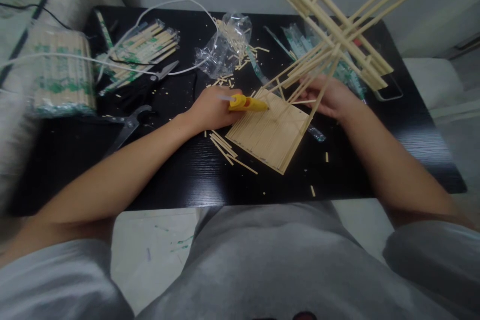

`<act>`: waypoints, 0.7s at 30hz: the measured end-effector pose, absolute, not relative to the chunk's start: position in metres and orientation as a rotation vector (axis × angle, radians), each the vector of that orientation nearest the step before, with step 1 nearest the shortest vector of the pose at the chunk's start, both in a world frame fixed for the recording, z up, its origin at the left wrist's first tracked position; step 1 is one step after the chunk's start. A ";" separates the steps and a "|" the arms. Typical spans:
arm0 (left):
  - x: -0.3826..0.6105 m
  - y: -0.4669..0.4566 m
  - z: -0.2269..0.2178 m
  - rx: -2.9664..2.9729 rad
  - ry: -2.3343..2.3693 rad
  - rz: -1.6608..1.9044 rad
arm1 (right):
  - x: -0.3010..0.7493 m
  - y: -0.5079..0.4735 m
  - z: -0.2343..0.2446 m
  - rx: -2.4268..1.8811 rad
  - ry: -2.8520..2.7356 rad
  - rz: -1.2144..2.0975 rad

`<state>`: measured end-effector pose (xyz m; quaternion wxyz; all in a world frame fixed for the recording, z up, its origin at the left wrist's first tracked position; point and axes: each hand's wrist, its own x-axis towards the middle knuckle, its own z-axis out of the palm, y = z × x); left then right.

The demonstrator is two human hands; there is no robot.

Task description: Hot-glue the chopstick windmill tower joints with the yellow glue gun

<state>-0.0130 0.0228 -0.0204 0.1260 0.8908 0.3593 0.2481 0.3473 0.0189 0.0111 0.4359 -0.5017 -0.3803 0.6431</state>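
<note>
A windmill-like model made of wooden sticks stands on the table, with a square slatted base (277, 135), slanting legs and large crossed blades (333, 25) rising to the upper right. My left hand (215, 107) is closed around a yellow hot glue gun (249, 104), whose front end is over the base beside the legs. A clear glue stick (225, 98) pokes out of its rear. Behind the legs, my right hand (328, 97) pinches a short pale wooden stick (304, 102) that reaches in toward them. Some right fingers are hidden by the model.
Pliers (131, 122) and scissors (159, 75) lie at left near packs of wrapped chopsticks (62, 72). A white cable (142, 69) crosses the table. Cut stick pieces (225, 147), a crumpled clear bag (217, 57) and green-printed wrappers (298, 40) are scattered about.
</note>
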 end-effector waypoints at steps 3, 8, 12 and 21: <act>-0.013 0.023 -0.020 2.594 1.053 0.715 | 0.347 0.019 0.010 -1.248 -0.948 1.588; -0.012 0.023 -0.019 2.618 1.058 0.678 | 0.347 0.018 0.011 -1.205 -0.958 1.612; -0.012 0.023 -0.019 2.596 1.049 0.706 | 0.348 0.019 0.011 -1.214 -0.962 1.608; -0.009 0.021 -0.017 2.597 1.089 0.673 | 0.354 0.022 0.004 -1.208 -0.988 1.584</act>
